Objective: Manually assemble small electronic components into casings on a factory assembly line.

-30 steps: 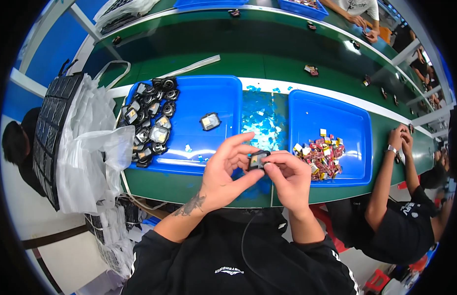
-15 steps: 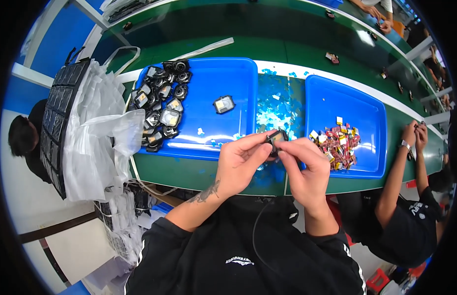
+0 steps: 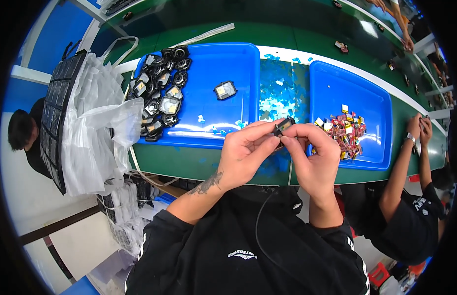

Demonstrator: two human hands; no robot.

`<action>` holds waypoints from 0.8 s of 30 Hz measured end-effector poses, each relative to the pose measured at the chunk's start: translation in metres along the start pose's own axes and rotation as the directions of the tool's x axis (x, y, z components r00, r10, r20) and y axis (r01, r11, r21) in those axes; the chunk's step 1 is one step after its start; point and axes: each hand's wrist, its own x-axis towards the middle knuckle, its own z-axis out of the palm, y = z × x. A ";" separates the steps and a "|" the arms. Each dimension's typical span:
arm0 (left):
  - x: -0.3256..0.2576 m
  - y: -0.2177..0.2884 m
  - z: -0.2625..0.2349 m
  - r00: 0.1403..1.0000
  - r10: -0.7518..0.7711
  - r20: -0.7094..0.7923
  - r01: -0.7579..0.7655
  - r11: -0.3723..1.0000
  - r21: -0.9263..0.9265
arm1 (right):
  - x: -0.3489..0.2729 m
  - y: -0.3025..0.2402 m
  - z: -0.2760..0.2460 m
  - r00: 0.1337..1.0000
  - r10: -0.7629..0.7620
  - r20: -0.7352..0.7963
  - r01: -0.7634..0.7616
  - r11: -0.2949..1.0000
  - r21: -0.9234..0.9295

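Observation:
Between the fingertips of both hands I hold a small black watch-like housing (image 3: 285,125), raised above the near edge of the table and tilted. My left hand (image 3: 242,156) pinches its left side with thumb and fingers. My right hand (image 3: 315,158) is closed at its lower right, thumb and index finger pressed against it. Fingers hide much of the housing, and whether a smaller piece is between them cannot be made out. Left of my hands, a blue tray (image 3: 204,88) bears several similar black housings (image 3: 159,93) heaped along its left side. One lone housing (image 3: 225,90) lies near its middle.
A second blue tray (image 3: 356,81) on the right holds a pile of small red, yellow and white parts (image 3: 344,132). Blue film scraps (image 3: 280,105) litter the green table between trays. Black trays with white sheets (image 3: 93,123) stand left. A co-worker's arms (image 3: 407,152) reach in at right.
Both hands stay on the housing, which has turned to show more of its edge. My right hand has shifted slightly right. The trays appear higher in the view.

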 end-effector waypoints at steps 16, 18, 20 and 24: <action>-0.005 -0.001 0.002 0.994 -0.105 -0.028 0.105 0.994 0.010 | 0.003 0.004 -0.007 0.982 0.179 0.054 -0.171 0.977 -0.127; -0.003 -0.003 0.002 0.991 -0.123 -0.049 0.122 0.992 -0.020 | 0.003 0.006 -0.005 0.991 0.130 0.021 -0.125 0.979 -0.163; -0.003 -0.003 0.003 0.988 -0.141 -0.070 0.137 0.989 -0.049 | 0.000 0.011 -0.002 0.997 0.078 -0.008 -0.078 0.977 -0.199; 0.000 0.001 0.005 0.977 -0.160 -0.141 0.118 0.956 -0.269 | -0.007 0.005 0.001 0.945 -0.328 0.018 0.326 0.929 -0.177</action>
